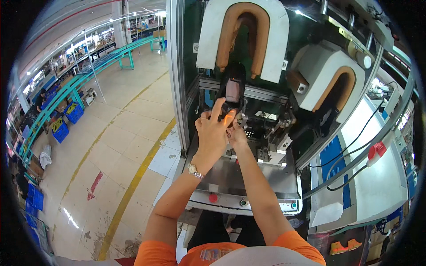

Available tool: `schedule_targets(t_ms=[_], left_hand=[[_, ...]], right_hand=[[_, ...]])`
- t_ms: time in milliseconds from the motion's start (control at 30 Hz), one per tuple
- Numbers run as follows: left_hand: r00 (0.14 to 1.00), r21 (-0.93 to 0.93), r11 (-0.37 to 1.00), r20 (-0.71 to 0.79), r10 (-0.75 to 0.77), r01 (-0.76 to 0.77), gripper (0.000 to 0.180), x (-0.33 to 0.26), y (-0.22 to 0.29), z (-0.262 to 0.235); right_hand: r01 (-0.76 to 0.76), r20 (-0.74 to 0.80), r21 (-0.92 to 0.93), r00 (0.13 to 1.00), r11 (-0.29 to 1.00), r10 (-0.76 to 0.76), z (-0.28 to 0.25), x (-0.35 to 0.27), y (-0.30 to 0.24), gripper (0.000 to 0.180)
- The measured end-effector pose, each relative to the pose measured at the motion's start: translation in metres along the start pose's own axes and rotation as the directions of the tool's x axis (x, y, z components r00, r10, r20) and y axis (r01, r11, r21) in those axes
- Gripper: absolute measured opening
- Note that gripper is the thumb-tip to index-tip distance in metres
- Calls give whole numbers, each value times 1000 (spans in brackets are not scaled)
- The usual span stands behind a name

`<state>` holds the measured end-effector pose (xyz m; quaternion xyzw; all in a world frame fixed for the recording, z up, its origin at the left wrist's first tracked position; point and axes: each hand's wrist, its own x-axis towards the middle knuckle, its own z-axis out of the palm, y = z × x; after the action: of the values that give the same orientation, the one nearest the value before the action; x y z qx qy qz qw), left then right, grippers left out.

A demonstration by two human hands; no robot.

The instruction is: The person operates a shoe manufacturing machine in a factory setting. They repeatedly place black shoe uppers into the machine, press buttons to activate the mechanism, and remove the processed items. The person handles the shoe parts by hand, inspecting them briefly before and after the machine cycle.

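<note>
In front of me is a machine with a white U-shaped block [207, 40] lined by a brown pad [230, 22]. Below the pad's opening stands a dark, rounded piece with a pinkish patch [232, 90], like the heel of a shoe. My left hand [211, 135], a watch [194, 170] on its wrist, reaches to its lower end with fingers stretched and apart. An orange glow lights one fingertip. Close beside it, my right hand [237, 135] has its fingers pinched together below the piece. What they grip is hidden.
A second white block with a brown pad [348, 77] stands to the right. Metal clamps [270, 148] and a red button [213, 197] are near my hands. Blue crates [60, 131] and a green conveyor frame [71, 91] stand left; orange shoes [345, 246] lie lower right.
</note>
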<state>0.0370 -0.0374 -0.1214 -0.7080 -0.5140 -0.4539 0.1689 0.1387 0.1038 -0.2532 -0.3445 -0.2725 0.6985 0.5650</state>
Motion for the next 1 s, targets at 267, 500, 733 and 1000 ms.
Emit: schedule_targets(t_ms=[267,500,733,1000], left_hand=[[997,-324,946,-72,6,-30,41,-28,-10,-14],[739,-129,728,147,-657,673,68,-334,-199,20],[78,-247,-63,522,-849,967,80,-315,-123,31],[540,-87,536,25,-841,840,64,-338,-136,58]], right_hand=[[100,109,-244,991,965,-75,-26,-94,-14,29],[743,488,-165,632,648,-601,-100,-281,-127,21],[609,279,-792,311,-35,-908,-86,-301,-230,15],[444,621,-688,-50,-574,-782,-94,-288,-259,11]])
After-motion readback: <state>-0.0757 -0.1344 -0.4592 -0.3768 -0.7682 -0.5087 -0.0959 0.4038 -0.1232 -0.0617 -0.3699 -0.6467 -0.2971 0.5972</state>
